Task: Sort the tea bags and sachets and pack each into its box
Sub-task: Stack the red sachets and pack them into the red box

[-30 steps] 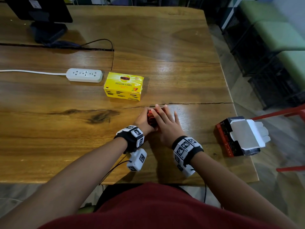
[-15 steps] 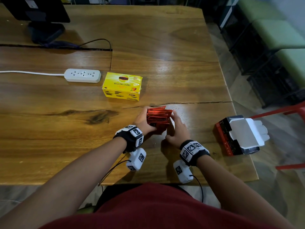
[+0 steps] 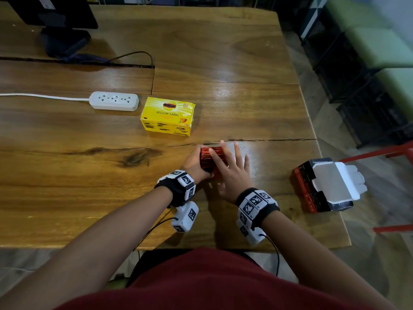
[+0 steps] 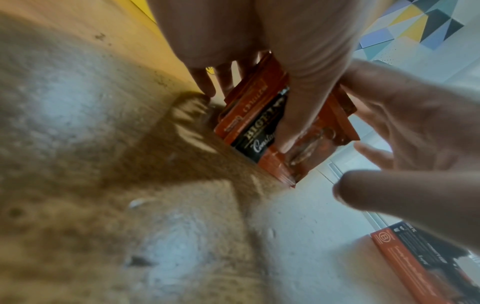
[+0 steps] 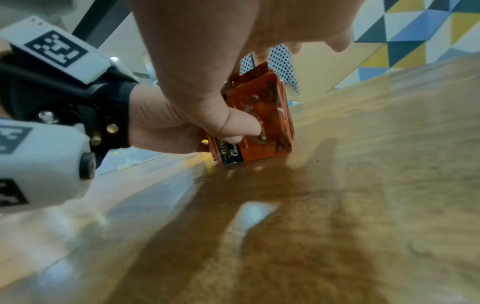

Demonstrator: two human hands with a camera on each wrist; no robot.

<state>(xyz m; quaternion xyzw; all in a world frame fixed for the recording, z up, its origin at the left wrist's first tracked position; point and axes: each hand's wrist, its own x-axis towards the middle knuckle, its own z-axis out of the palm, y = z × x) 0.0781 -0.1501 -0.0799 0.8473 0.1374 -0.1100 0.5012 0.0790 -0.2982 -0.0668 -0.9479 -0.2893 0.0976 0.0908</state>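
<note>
Wooden table [image 3: 67, 175], near edge by the person; dark crates and green cushions beyond its right side. Left hand [image 3: 195, 163] grips a stack of orange-red sachets [image 3: 211, 156] standing on edge on the table, near centre-right: thumb pressed on the stack's near face [image 5: 241, 127], fingers curled round the far side [image 4: 205, 82]. Right hand [image 3: 231, 173] lies flat on top of the stack, fingers [image 3: 225, 153] straight and spread, pressing down, not curled round it. Hands are together, both touching the stack. Sachet print reads partly, black panel with white script [image 4: 259, 131]. Red-and-black box [image 3: 312, 191] sits open at the right edge of the table, white flap up, well apart from the hands; its inside can't be made out. Yellow box [image 3: 167, 116] marked YELLOW LABEL, closed, just beyond the hands, slightly left. White power strip [image 3: 114, 101] just left of the yellow box, its cord running off left. Monitor base [image 3: 64, 41] at far left.
</note>
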